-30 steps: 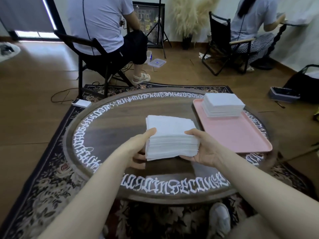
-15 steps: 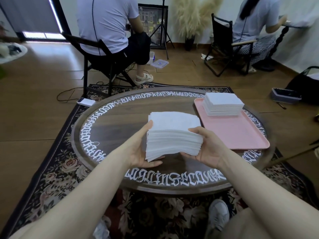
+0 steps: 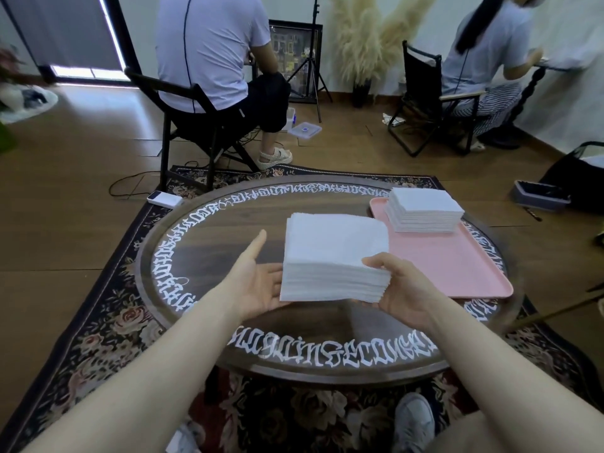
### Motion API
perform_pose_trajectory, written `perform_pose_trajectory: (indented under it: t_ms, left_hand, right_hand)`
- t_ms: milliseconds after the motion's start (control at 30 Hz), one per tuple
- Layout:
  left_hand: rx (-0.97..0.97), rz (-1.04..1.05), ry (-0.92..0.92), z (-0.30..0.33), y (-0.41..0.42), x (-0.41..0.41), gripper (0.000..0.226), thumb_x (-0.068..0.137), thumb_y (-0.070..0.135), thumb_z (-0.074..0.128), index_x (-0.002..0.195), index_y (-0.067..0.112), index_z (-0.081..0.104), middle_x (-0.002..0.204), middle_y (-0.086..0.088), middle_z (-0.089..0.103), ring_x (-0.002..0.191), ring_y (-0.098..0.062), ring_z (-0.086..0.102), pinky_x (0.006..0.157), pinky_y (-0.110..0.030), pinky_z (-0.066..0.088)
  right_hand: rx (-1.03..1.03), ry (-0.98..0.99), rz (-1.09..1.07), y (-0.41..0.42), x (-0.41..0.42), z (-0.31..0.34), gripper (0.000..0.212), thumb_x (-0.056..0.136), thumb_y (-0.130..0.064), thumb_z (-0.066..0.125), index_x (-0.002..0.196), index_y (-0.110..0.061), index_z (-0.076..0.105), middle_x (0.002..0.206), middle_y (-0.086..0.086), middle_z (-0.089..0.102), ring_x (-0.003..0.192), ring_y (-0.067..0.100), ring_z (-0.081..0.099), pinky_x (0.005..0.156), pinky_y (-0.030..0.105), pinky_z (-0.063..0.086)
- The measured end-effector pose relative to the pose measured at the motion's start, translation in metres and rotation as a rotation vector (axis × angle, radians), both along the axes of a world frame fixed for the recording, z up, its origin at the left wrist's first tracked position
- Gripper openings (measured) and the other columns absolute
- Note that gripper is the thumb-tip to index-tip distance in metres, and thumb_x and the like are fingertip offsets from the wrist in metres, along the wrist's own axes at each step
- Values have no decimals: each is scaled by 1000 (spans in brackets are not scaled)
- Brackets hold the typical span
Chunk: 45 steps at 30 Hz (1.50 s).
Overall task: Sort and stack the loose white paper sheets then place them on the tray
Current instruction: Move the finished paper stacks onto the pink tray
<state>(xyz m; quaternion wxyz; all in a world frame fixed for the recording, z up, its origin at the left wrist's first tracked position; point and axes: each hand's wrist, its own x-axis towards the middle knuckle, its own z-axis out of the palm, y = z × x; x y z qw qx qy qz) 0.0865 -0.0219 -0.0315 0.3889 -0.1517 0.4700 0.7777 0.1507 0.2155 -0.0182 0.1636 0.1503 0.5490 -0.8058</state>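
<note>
A thick stack of white paper sheets hangs above the middle of the round table, held between both hands. My right hand grips its near right corner, thumb on top and fingers underneath. My left hand supports the stack's left side with fingers reaching under it; its thumb points up and away from the paper. The pink tray lies on the right part of the table. A second neat stack of white sheets sits on the tray's far end.
The dark wooden table has white lettering round its rim and stands on a patterned rug. Two people sit on folding chairs beyond the table, backs turned. A white power bank lies on the floor at the far left of the table.
Both hands have lifted the stack off the table and carried it slightly right toward the tray. My left thumb has come off the top of the stack.
</note>
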Motion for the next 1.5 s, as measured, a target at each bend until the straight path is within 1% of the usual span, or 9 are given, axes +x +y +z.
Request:
perform_pose_trajectory:
  t_ms: [133, 267, 400, 633, 767, 967, 1100, 1333, 1500]
  left_hand:
    - [-229, -85, 483, -7, 8, 1, 111, 56, 69, 81, 144, 13, 43, 128, -6, 66, 119, -25, 62, 102, -47, 48]
    - [-358, -38, 838, -23, 15, 8, 131, 52, 61, 88, 151, 52, 2, 162, 13, 21, 145, -10, 29, 117, -40, 30]
    - [-427, -288, 866, -44, 6, 9, 149, 49, 59, 90, 142, 54, -27, 142, 25, 40, 130, 1, 45, 109, -25, 38]
    - [-367, -352, 789, -50, 12, 0, 152, 60, 34, 90, 140, 41, -40, 130, 37, 35, 111, 25, 42, 88, -1, 38]
    - [-379, -289, 771, -51, 17, -6, 149, 56, 37, 91, 148, 39, -26, 130, 35, 35, 126, 3, 41, 99, -17, 35]
    - [-440, -303, 825, -53, 6, -12, 126, 60, 28, 93, 152, 42, 7, 129, 20, 44, 122, -8, 47, 82, -43, 51]
    - [-528, -377, 920, -51, 5, -16, 81, 63, 31, 92, 120, 56, 41, 128, 23, 45, 122, -3, 46, 86, -23, 48]
    - [-469, -378, 965, -48, 6, -14, 87, 64, 34, 90, 133, 46, 40, 119, 34, 55, 106, -10, 63, 58, -20, 50]
    - [-439, -182, 883, -45, 19, -10, 66, 60, 39, 87, 119, 38, 56, 111, 20, 69, 96, -5, 68, 70, -16, 54]
  right_hand:
    - [341, 210, 61, -4, -1, -7, 88, 62, -6, 69, 143, -21, 38, 133, 6, 59, 121, 24, 59, 104, 41, 48]
    - [528, 375, 78, -2, 3, -18, 115, 70, 7, 72, 152, -41, 8, 147, -5, 42, 125, 1, 53, 87, 14, 50]
    - [623, 344, 199, 9, 4, -30, 136, 74, 7, 80, 152, -34, -23, 155, -3, 28, 135, 6, 39, 98, 7, 40]
    - [625, 291, 226, 17, -7, -36, 151, 59, -12, 93, 152, -31, -24, 154, -3, 31, 141, 14, 36, 116, 41, 35]
    - [639, 286, 241, 24, -13, -38, 151, 54, -21, 93, 152, -36, -21, 148, -7, 37, 132, 2, 44, 110, 30, 42]
    - [709, 224, 316, 46, -17, -45, 147, 57, -27, 95, 153, -40, -15, 143, -19, 34, 132, 7, 37, 101, 21, 36]
    - [755, 270, 442, 41, -21, -51, 126, 55, -29, 95, 151, -34, 13, 145, -21, 37, 137, 5, 36, 116, 33, 33]
    - [711, 361, 407, 37, -27, -46, 94, 68, -12, 89, 142, -33, 36, 138, -20, 51, 127, -8, 45, 94, 5, 39]
    - [574, 220, 241, 40, -22, -45, 63, 75, -21, 82, 132, -26, 55, 121, -12, 70, 113, 8, 64, 92, 22, 53]
